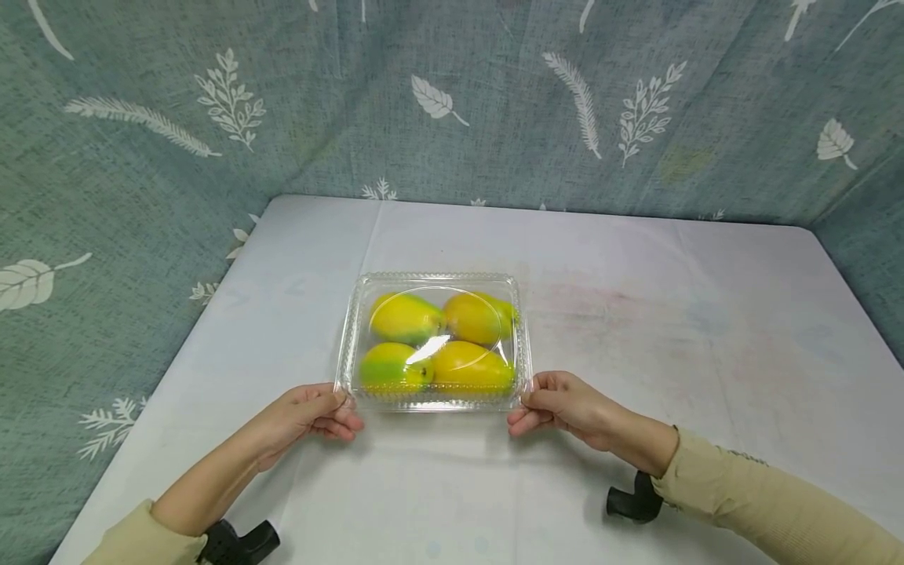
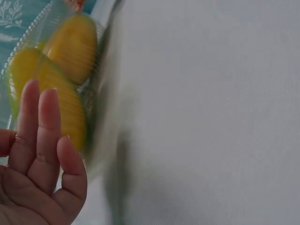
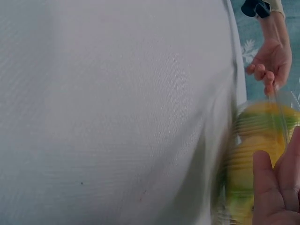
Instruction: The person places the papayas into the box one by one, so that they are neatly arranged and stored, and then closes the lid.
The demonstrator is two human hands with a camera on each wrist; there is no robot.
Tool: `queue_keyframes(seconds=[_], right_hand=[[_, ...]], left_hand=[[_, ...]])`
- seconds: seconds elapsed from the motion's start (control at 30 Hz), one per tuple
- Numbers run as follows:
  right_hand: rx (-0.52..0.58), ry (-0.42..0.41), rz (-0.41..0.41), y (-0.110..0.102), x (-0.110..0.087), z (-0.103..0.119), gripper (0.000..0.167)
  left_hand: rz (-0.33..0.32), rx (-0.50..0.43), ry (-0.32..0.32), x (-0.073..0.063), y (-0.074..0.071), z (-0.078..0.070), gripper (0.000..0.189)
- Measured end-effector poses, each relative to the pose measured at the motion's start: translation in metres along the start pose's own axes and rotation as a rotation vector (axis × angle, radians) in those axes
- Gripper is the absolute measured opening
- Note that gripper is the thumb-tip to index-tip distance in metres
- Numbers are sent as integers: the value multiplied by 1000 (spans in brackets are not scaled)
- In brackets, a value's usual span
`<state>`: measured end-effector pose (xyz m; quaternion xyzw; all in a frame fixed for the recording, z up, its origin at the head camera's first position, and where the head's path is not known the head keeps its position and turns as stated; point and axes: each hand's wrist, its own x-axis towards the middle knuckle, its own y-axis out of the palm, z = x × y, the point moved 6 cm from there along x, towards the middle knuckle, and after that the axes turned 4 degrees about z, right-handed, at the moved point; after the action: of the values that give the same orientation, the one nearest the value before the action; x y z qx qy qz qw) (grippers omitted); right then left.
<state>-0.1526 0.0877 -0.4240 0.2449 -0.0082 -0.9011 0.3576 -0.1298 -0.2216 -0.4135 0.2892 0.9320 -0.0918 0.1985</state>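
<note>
A clear plastic clamshell box (image 1: pixel 441 284) with its lid down holds several yellow-green mangoes (image 1: pixel 469 367). At the box's near left corner, my left hand (image 1: pixel 314 412) pinches the rim between thumb and forefinger, its other fingers extended below. My right hand (image 1: pixel 565 406) pinches the near right corner the same way. In the left wrist view, mangoes (image 2: pixel 70 51) show through the ribbed side wall, behind the fingers of the left hand (image 2: pixel 42 164). The right wrist view has the right hand (image 3: pixel 276 187) beside the box, with mangoes (image 3: pixel 248 164) blurred inside.
A white cloth (image 1: pixel 636 329) with faint stains covers the table. Behind it and at the left hangs a green-blue curtain (image 1: pixel 494 110) with white leaf prints. Black wrist mounts (image 1: pixel 636 498) sit under both forearms, near the beige sleeves (image 1: pixel 763 486).
</note>
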Motion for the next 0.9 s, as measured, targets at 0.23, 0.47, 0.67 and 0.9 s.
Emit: queue_keyframes(seconds=[0.23, 0.47, 0.67, 0.9], right_hand=[[-7, 24, -7, -4, 1, -3, 10], [-61, 16, -28, -9, -2, -6, 18], [-121, -14, -46, -11, -6, -5, 25], [-181, -45, -39, -10, -8, -5, 29]], left_hand=[[-44, 35, -35, 4, -2, 2, 45], [-100, 18, -46, 3, -9, 5, 49], [-139, 37, -26, 3, -13, 5, 48], [-188, 35, -4, 3, -16, 5, 47]])
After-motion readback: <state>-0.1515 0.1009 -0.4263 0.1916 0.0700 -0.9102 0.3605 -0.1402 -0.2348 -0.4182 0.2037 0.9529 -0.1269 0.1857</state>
